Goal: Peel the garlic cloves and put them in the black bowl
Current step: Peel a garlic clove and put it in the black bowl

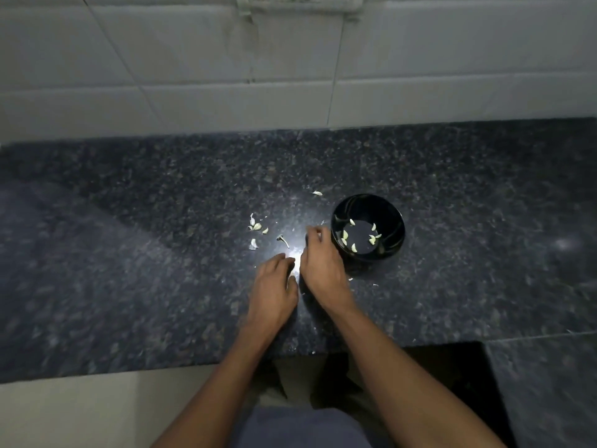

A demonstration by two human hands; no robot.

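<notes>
The counter point(161, 221) under both hands is polished speckled dark stone, glossy enough to throw a bright glare just beyond the left hand point(274, 286). Just right of the right hand point(323, 270) the black bowl point(387, 247) looks smooth and shiny, likely glazed or plastic, with pale, smooth peeled garlic cloves point(354, 248) inside. Beyond the left hand lie thin, papery, dry skins point(253, 243), and far past both hands the wall tiles point(193, 59) look pale and smooth with a dull sheen.

I find no legible text, label, brand, number or sign anywhere in view. The wall fitting point(298, 3) above my counter point(129, 253) shows marks too blurred to read.
</notes>
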